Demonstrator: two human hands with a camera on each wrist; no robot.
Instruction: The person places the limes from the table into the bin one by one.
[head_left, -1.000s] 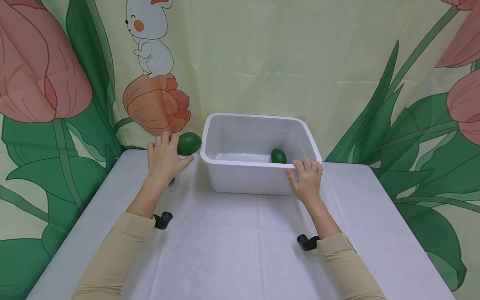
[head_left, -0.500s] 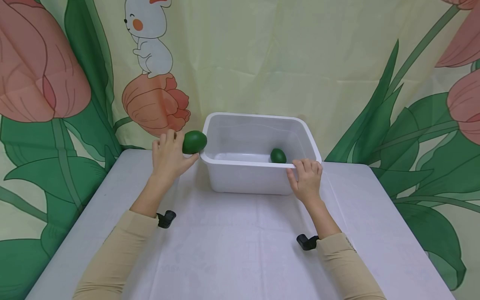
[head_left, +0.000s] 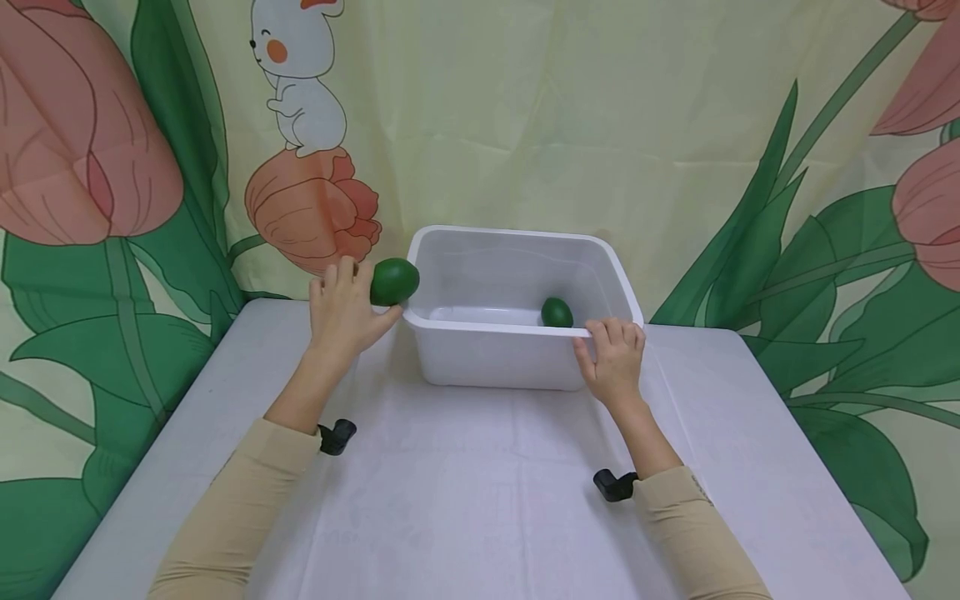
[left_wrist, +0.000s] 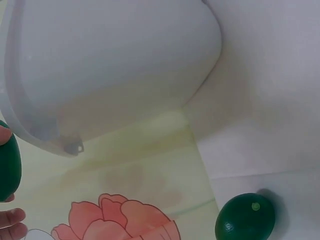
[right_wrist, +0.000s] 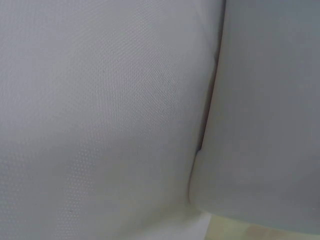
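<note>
My left hand [head_left: 341, 312] grips a smooth dark green avocado [head_left: 394, 282] at the left rim of a white plastic bin [head_left: 498, 358]. The avocado overlaps that rim in the head view; part of it [left_wrist: 10, 165] also shows at the left edge of the left wrist view, with fingertips around it. Inside the bin, toward the right, lies a second avocado [head_left: 557, 312]. My right hand [head_left: 615, 358] holds the bin's front rim near the right corner, fingers hooked over the edge. The right wrist view shows only the bin's wall [right_wrist: 265, 115] and the cloth, without the hand.
Another avocado [left_wrist: 245, 219] with a pale stem spot rests on the white table [head_left: 465, 483] left of the bin, hidden behind my left arm in the head view. A printed cloth backdrop [head_left: 562, 125] hangs close behind the table's far edge.
My left hand has moved right and slightly up with the avocado, from beside the bin to its left rim. The right hand and the bin have stayed in place.
</note>
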